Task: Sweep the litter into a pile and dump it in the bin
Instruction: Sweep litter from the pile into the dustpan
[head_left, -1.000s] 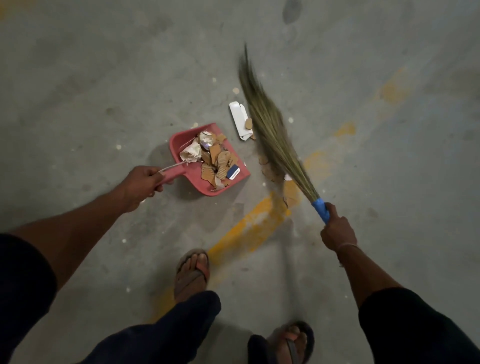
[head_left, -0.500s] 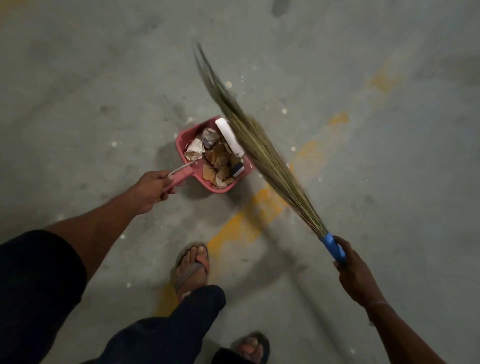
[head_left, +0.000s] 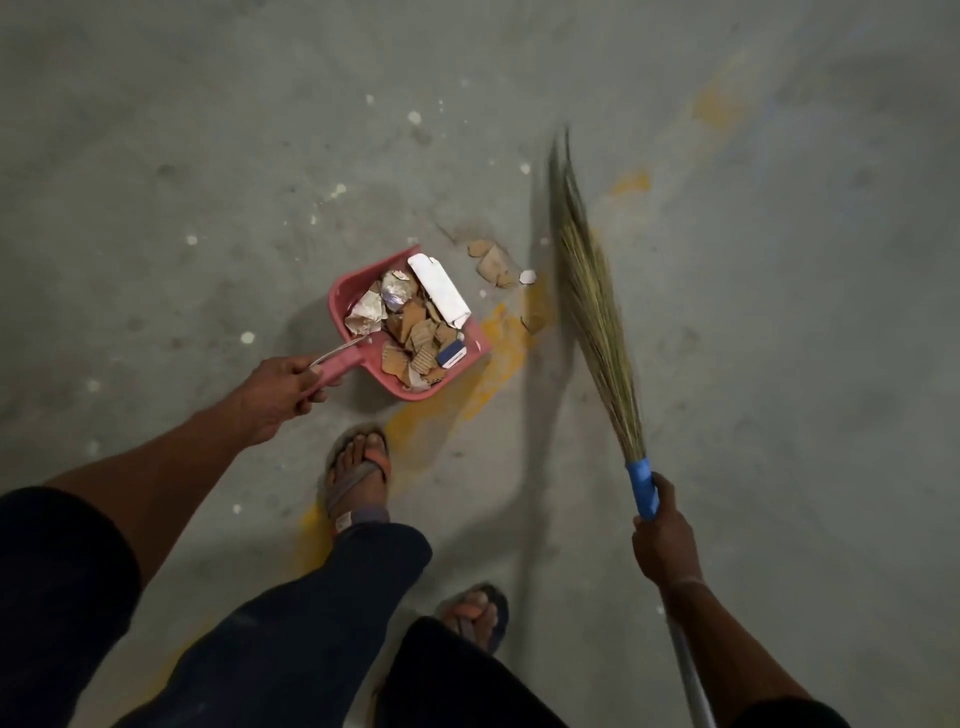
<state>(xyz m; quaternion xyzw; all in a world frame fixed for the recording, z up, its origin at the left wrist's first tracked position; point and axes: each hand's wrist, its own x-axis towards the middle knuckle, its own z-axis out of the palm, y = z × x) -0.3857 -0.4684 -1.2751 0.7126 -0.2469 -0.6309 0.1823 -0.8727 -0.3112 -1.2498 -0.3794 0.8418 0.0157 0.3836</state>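
Head view. Grey concrete floor (head_left: 208, 156), bare and open on the far side and to the far right; pale specks scattered across it. A worn yellow paint stripe (head_left: 498, 338) runs diagonally from beside the pan down toward the near foot, with fainter yellow patches up right.

Red dustpan (head_left: 358, 291) sits centre, open mouth facing right and away from the person. Inside: torn cardboard pieces (head_left: 415, 338), crumpled paper (head_left: 366, 317), a long white card (head_left: 439, 288) lying along the mouth edge, a small blue-and-white packet (head_left: 451, 354). Just outside the mouth, on the floor: a few loose cardboard scraps (head_left: 493, 265) and a small white bit (head_left: 527, 276), lying between the pan and the broom bristles.

Grass broom (head_left: 597, 312) stands right of the scraps, bristles pointing away, tip blurred; cannot tell whether the tip touches the floor. Blue grip (head_left: 641, 486) at its base. Its shadow falls as a dark band just left of it.

Two feet in sandals near the bottom centre: left foot (head_left: 358, 473) close behind the pan, right foot (head_left: 475, 613) nearer, partly under a dark trouser leg.

Left hand (head_left: 275, 389) fingers wrapped round the dustpan handle (head_left: 337, 364). Right hand (head_left: 662, 540) fist closed round the lower end of the blue grip. Hands well apart, pan and scraps between them.
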